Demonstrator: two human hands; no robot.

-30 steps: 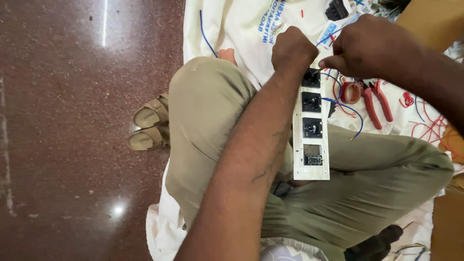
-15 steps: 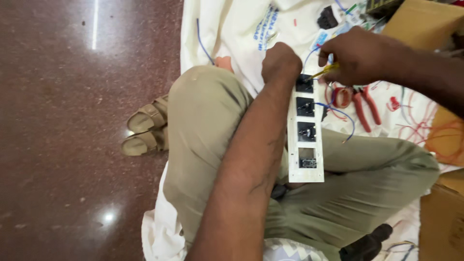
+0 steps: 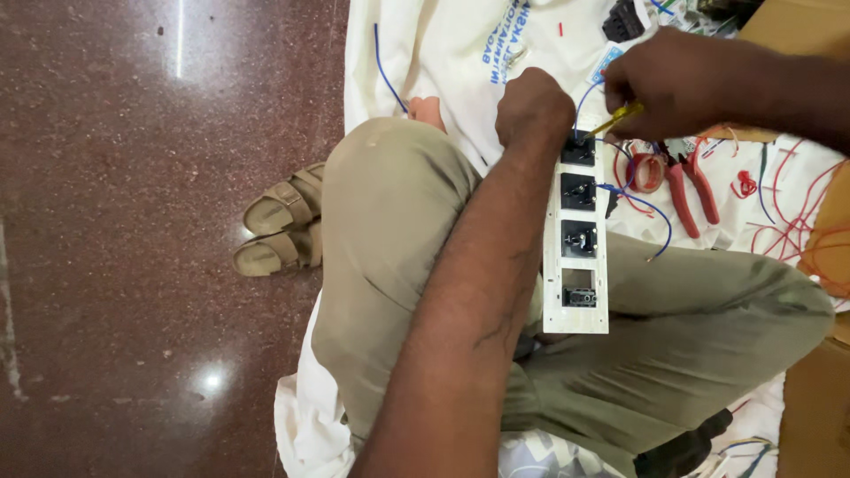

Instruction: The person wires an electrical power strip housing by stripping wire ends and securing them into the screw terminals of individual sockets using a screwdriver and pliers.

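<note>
I sit cross-legged on a white cloth (image 3: 443,53) with a long white switch plate (image 3: 576,265) resting on my lap. Three black modules fill its upper slots; the lowest slot (image 3: 580,288) is mostly bare. My left hand (image 3: 534,108) grips the plate's top end. My right hand (image 3: 673,84) holds a yellow-handled screwdriver (image 3: 617,118) whose tip meets the top module (image 3: 577,149). Blue wires (image 3: 642,204) run from the modules out to the right.
Red-handled pliers (image 3: 695,181) and a roll of red tape (image 3: 649,173) lie on the cloth at right, with loose red wires (image 3: 788,230). A pair of tan sandals (image 3: 279,230) sits on the polished brown floor (image 3: 133,221). Cardboard (image 3: 797,26) borders the right side.
The view has shifted slightly. My right hand has brought the screwdriver down onto the top module; my left hand keeps its grip on the plate's top end.
</note>
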